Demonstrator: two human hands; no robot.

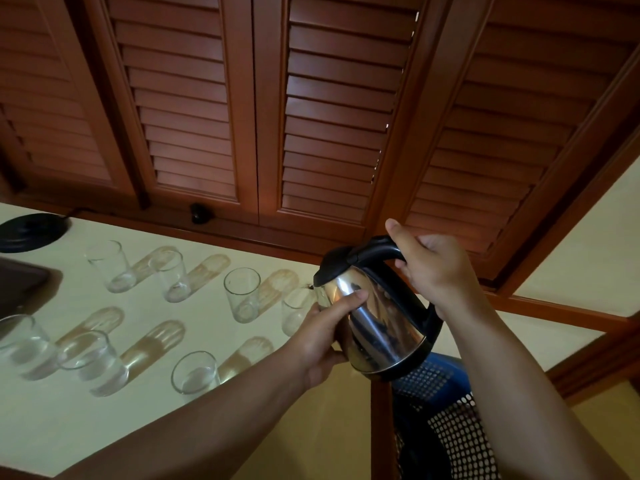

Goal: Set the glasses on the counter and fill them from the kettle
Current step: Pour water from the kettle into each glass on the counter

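A steel kettle [381, 320] with a black lid and handle is tilted to the left, its spout over the rim of a clear glass [294, 315]. My right hand [433, 268] grips the black handle. My left hand [322, 337] presses against the kettle's steel side and lower edge. Several clear glasses stand upright in two rows on the pale counter [104, 420]: the back row includes a glass [242, 294] just left of the spout, and the front row includes a glass [195, 372] holding water. The two front-left glasses [93, 362] also hold water.
The black kettle base [31, 230] sits at the counter's far left, with a dark tray [20, 282] beside it. Wooden louvred shutters [263, 116] rise behind the counter. A blue mesh chair [440, 410] stands below the kettle at the counter's right end.
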